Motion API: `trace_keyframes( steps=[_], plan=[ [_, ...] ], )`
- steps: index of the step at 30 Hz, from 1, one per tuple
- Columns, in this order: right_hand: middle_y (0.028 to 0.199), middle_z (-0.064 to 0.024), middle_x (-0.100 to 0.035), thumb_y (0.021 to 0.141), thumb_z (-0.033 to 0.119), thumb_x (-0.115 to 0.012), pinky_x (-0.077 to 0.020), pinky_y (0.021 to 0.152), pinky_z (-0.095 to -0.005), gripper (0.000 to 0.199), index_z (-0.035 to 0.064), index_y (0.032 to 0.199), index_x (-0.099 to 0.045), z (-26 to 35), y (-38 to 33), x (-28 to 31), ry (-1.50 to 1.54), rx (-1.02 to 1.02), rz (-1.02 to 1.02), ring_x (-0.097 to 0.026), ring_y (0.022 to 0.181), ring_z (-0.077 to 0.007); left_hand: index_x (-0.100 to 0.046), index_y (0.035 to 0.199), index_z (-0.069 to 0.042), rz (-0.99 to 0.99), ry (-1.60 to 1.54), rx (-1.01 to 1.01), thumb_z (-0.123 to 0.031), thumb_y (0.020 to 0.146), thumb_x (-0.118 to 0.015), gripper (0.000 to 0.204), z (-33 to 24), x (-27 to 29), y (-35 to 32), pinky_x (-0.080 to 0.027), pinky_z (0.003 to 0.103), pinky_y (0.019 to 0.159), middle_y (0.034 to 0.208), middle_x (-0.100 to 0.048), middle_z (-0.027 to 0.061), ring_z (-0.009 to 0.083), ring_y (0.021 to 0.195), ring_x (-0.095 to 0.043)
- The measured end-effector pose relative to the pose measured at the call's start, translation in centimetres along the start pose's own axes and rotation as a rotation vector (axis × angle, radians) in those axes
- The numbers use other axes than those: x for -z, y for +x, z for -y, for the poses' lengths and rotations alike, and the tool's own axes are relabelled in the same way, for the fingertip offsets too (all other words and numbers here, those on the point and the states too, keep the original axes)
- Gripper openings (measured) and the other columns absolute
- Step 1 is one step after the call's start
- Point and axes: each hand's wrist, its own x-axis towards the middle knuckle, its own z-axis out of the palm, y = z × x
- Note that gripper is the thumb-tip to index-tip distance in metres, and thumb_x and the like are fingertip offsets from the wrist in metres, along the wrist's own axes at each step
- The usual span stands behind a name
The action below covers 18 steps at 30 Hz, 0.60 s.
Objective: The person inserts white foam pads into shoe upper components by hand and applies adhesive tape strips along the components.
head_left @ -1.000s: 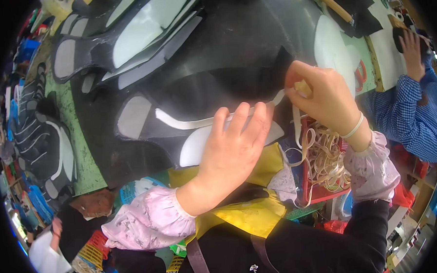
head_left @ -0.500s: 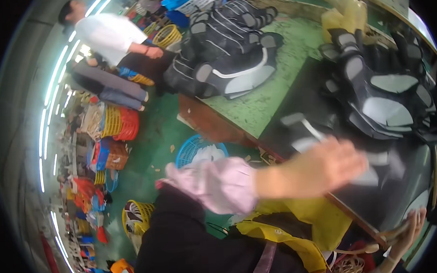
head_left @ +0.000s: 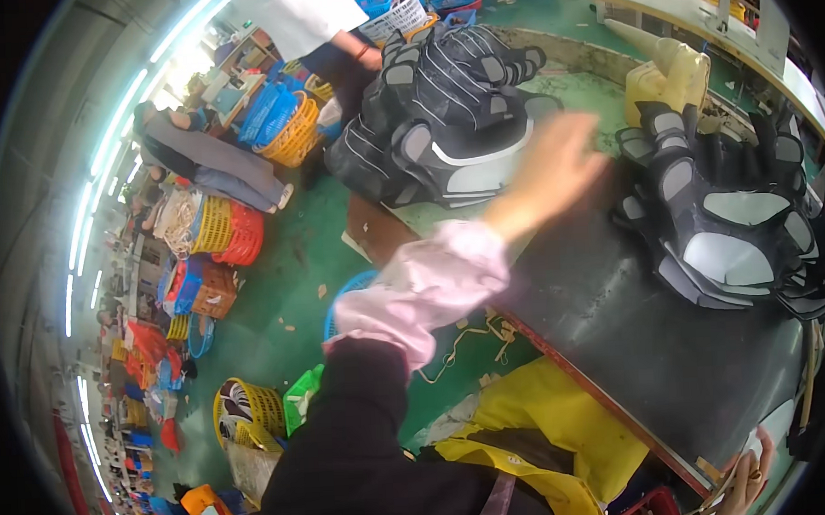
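My left hand (head_left: 556,173), in a pink sleeve cover, reaches over the near edge of a stack of black and grey cut pieces with white trim (head_left: 461,99), which look like shoe uppers. Its fingers are smeared by motion, so whether it holds a piece is unclear. At the lower right edge my right hand (head_left: 749,477) has curled fingers, with a thin pale stick-like thing against them that I cannot name. Beside that hand a pale rounded piece (head_left: 779,426) shows at the table's corner. A second stack of similar black and grey pieces (head_left: 728,216) lies at the right.
The dark tabletop (head_left: 654,311) has a reddish-brown edge. Yellow cloth (head_left: 548,417) hangs below it. A yellowish plastic jug (head_left: 667,85) stands at the back. A blue basket (head_left: 345,302) and a yellow basket (head_left: 249,412) are on the floor. Another person (head_left: 306,23) stands beyond the left stack.
My left hand has swung away from the dark tabletop to the left stack. Blurred pale pieces beneath it no longer show there. My right hand has dropped lower, and the view has shifted.
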Motion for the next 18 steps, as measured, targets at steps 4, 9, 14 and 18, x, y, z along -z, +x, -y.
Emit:
trace_keyframes(
  steps=[4, 9, 14, 18],
  plan=[
    [0.105, -0.0037, -0.063, 0.098, 0.002, -0.059, -0.0408, 0.060, -0.0186, 0.045, 0.0045, 0.142, -0.053, -0.7, -0.2, 0.1, 0.085, -0.010, 0.205, -0.053, 0.075, -0.0069, -0.057, 0.133, -0.004, -0.011, -0.244, -0.482, -0.038, 0.085, -0.069, 0.060, -11.4, -5.7, 4.6, -0.033, 0.054, 0.113, 0.136, -0.054, 0.0179, 0.0378, 0.131, -0.047],
    [0.104, -0.0058, -0.064, 0.098, 0.002, -0.057, -0.0383, 0.056, -0.0175, 0.029, 0.0000, 0.127, -0.060, 2.3, -1.0, -1.8, 0.052, -0.005, 0.354, -0.052, 0.072, -0.0065, -0.066, 0.121, 0.000, 0.550, 0.375, -0.441, -0.025, 0.085, -0.063, 0.044, -16.5, -12.2, 4.6, -0.038, 0.054, 0.104, 0.117, -0.065, 0.0120, 0.0293, 0.110, -0.061],
    [0.081, -0.0058, -0.066, 0.098, 0.005, -0.059, -0.0346, 0.051, -0.0171, 0.004, 0.0022, 0.097, -0.062, 1.3, -0.7, -1.4, 0.067, -0.160, 0.440, -0.050, 0.058, -0.0049, -0.071, 0.095, -0.010, 0.331, 0.308, -0.359, -0.022, 0.080, -0.065, 0.020, -14.4, -14.4, 6.7, -0.045, 0.045, 0.078, 0.096, -0.066, 0.0095, 0.0252, 0.093, -0.064],
    [0.071, -0.0007, -0.062, 0.098, 0.007, -0.060, -0.0323, 0.049, -0.0177, 0.007, 0.0036, 0.092, -0.062, 1.1, 0.1, -1.7, 0.022, -0.174, 0.407, -0.046, 0.053, -0.0034, -0.075, 0.098, -0.017, 0.445, 0.094, -0.274, -0.017, 0.078, -0.062, 0.024, -12.0, -14.3, 7.8, -0.053, 0.049, 0.077, 0.090, -0.071, 0.0153, 0.0324, 0.088, -0.071]
  ],
)
